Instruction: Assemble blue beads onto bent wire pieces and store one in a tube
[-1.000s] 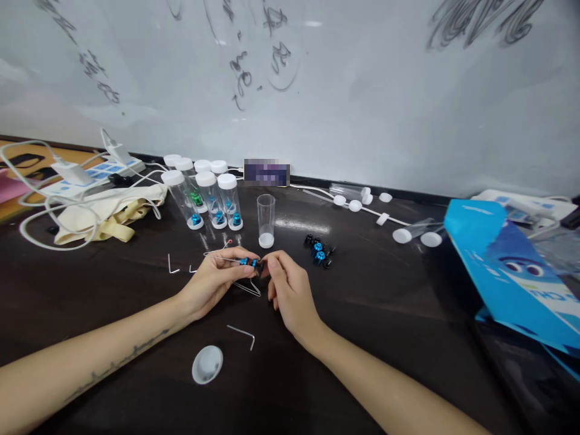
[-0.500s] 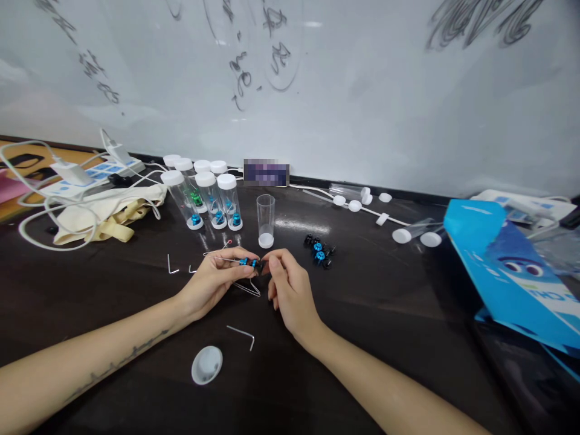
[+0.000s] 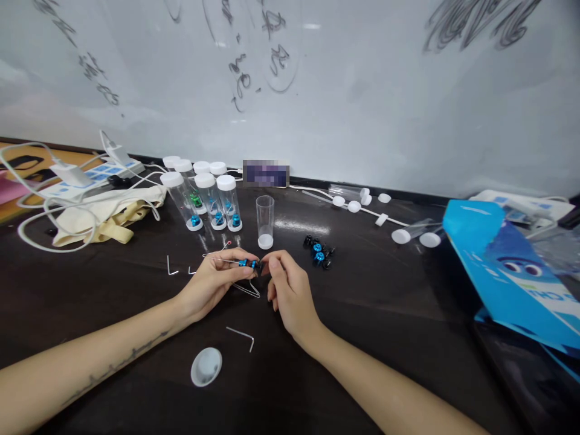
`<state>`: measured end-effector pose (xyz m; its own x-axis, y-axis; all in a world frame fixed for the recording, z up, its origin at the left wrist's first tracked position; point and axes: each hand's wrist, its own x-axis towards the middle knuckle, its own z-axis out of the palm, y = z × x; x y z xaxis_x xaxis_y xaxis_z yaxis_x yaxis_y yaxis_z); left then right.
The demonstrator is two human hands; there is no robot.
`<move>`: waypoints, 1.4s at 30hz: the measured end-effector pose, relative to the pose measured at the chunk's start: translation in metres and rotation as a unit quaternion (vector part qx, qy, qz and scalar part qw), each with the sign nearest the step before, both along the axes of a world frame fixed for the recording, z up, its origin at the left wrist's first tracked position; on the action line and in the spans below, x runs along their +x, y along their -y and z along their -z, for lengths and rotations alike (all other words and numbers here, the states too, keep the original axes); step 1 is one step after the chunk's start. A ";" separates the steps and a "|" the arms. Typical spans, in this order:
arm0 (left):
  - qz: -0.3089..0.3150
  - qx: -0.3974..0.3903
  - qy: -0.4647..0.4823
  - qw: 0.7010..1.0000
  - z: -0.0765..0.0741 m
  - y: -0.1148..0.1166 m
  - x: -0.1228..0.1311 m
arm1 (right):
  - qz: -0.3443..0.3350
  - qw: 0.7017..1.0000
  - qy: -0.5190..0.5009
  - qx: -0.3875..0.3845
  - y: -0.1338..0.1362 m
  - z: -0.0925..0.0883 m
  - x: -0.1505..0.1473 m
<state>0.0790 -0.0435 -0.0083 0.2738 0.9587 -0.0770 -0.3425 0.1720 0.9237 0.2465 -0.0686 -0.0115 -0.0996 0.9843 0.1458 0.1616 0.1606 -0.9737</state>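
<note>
My left hand [image 3: 217, 281] pinches a small blue-and-black metal part [image 3: 244, 263] between thumb and fingers. A thin wire [image 3: 248, 291] loops out below that hand, and a pink-tipped end [image 3: 229, 243] sticks up above it. My right hand [image 3: 290, 290] is curled, its thumb and forefinger at the part's black end; the exact contact is partly hidden. Just behind the hands stands an uncapped clear tube [image 3: 265, 217] on a white base. In front of them lie an L-shaped hex key [image 3: 242, 336] and a white cap [image 3: 206, 367] with small dark bits inside.
Several white-capped tubes [image 3: 208, 196] with blue or green parts stand at back left. More blue-and-black parts [image 3: 319, 251] lie right of the hands. A hex key [image 3: 170, 267], cloth bag [image 3: 104, 211], cables and power strip [image 3: 90, 178] are left; a blue bag [image 3: 502, 266] is right.
Both hands stay in nearly the same place, still around the blue-and-black part. The whole view has shifted very slightly.
</note>
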 end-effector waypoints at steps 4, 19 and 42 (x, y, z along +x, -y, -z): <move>-0.004 0.006 -0.004 1.000 0.001 0.000 0.000 | -0.007 1.000 -0.001 -0.002 0.000 0.001 0.000; 0.008 0.000 0.005 1.000 0.000 0.000 -0.001 | -0.004 1.000 -0.007 0.002 0.000 0.000 0.000; 0.011 0.010 0.007 1.000 0.002 -0.001 0.000 | -0.013 1.000 -0.021 0.005 0.001 0.001 0.000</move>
